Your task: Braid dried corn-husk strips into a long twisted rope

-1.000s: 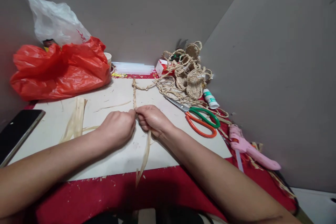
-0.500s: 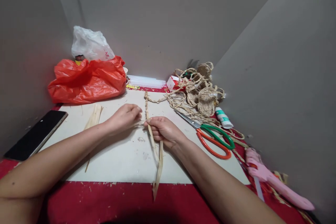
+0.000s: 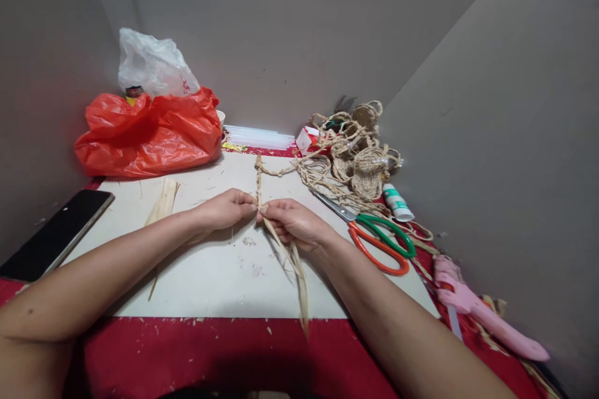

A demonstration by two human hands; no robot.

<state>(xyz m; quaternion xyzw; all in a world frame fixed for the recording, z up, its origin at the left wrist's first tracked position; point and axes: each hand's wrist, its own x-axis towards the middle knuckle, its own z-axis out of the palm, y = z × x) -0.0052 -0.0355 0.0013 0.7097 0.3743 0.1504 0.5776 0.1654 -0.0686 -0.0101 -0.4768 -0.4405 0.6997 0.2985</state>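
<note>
A braided straw cord runs down the white board toward me, its near end between my two hands. My left hand pinches the cord's end from the left, fingertips together. From the right, my right hand grips the same spot between thumb and fingers. Loose pale straw strands hang from under my right hand past the board's front edge. At its far end the cord bends right and joins a pile of braided rope.
Large scissors with green and orange handles lie right of my right hand. A pink glue gun, a white-green roll, a phone, a red plastic bag, flat straw strips and clear sticks surround the board.
My left hand has moved right to meet my right hand at the cord's end. The hanging strands have swung to the right. The view has shifted slightly.
</note>
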